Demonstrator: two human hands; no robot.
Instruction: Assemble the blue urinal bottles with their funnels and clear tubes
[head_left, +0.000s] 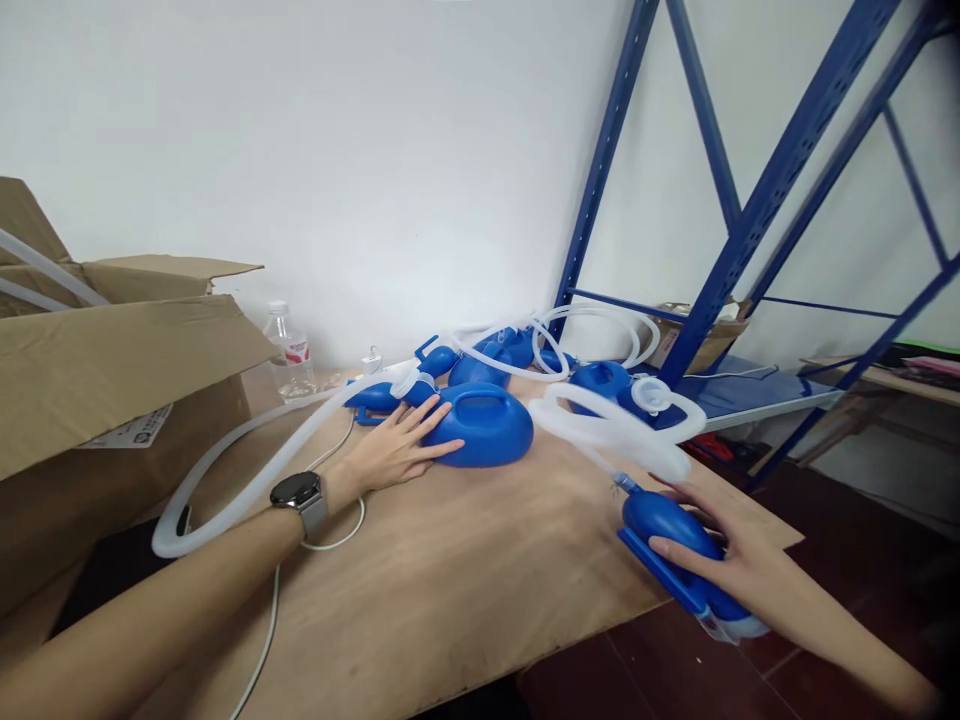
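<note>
My left hand (397, 445) lies with spread fingers against the neck end of a blue plastic urinal bottle (487, 430) resting on its side on the table. A translucent white hose (262, 485) loops out from near that bottle's mouth towards my left forearm. At the table's right front edge, my right hand (716, 555) is wrapped round another blue urinal bottle (667, 525), its thumb across the side. That bottle is tilted, its far end with a clear hose fitting pointing away from me. A blurred coil of white hose (622, 435) lies just beyond it.
More blue bottles (600, 378) with coiled hoses lie towards the wall. An open cardboard box (135, 350) stands on the left, beside a clear water bottle (289, 350). A thin white cable (270, 620) crosses the wooden table (450, 560). Blue metal shelving (720, 270) rises on the right.
</note>
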